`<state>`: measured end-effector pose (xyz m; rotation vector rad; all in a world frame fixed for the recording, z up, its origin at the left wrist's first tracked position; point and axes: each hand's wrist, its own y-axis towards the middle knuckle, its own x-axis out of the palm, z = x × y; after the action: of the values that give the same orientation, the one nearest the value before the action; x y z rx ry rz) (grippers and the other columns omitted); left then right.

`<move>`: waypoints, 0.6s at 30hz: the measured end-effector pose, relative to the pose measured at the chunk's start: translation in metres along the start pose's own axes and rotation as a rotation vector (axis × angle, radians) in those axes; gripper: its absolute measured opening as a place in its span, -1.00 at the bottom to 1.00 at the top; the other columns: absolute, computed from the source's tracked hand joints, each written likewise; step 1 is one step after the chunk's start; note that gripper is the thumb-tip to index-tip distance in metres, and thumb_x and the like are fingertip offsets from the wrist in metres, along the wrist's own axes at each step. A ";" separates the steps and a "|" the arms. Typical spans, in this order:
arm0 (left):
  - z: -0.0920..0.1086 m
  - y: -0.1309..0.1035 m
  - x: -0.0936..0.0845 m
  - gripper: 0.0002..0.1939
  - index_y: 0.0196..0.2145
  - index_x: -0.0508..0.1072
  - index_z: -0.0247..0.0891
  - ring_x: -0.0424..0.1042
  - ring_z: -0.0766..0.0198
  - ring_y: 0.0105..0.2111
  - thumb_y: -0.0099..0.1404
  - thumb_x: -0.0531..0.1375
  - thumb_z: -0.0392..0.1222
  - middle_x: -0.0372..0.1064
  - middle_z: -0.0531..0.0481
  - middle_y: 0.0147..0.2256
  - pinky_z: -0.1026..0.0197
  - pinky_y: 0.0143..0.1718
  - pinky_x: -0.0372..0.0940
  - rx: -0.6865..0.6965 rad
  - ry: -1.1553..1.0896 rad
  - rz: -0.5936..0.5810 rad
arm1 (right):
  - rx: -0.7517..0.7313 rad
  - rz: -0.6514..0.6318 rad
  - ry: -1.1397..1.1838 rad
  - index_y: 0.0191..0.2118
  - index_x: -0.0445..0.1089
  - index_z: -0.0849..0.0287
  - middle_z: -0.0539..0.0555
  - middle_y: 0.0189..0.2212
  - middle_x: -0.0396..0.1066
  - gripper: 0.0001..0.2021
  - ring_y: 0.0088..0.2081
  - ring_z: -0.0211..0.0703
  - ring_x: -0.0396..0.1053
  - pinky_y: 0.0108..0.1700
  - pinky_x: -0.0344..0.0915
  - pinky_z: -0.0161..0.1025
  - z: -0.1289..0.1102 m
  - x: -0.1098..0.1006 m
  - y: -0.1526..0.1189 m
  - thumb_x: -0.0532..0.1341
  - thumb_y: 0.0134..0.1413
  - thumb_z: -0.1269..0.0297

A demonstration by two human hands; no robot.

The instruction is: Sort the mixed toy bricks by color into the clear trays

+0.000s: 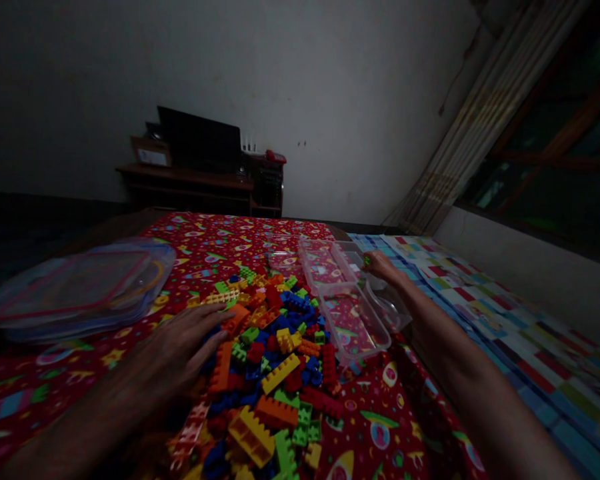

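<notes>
A large heap of plastic building blocks (280,373) in orange, yellow, blue, red and green lies before me. My left hand (185,340) rests at the heap's left side, fingers stretched out beside an orange block (237,320). I cannot see anything held in it. Further off to the right, my right hand (380,265) is closed, with a small green building block (367,260) showing at its fingertips. It is over the far right of a group of clear plastic containers, behind a clear rectangular container (386,340) at the heap's right edge.
Stacked clear lids or flat containers (75,283), one with a red rim, lie at left on the red patterned cloth (380,400). A patchwork cloth (510,333) spreads to the right. A desk (190,177) with a black monitor (200,140) stands by the wall.
</notes>
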<state>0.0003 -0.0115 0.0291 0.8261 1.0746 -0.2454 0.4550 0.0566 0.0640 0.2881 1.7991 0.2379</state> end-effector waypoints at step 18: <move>0.000 0.000 -0.006 -0.41 -0.11 0.52 -0.17 0.47 0.08 -0.16 0.33 -0.13 0.24 0.50 -0.14 -0.15 0.10 -0.11 0.38 -0.114 -0.044 -0.097 | -0.310 -0.097 0.406 -0.29 0.51 0.27 0.12 -0.40 0.52 -0.75 -0.37 -0.19 0.43 -0.31 0.23 -0.32 -0.111 -0.003 -0.022 0.09 0.13 0.32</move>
<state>-0.0022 -0.0130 0.0341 0.6649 1.0790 -0.2801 0.3465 0.0342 0.0866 -0.0756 2.1321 0.5297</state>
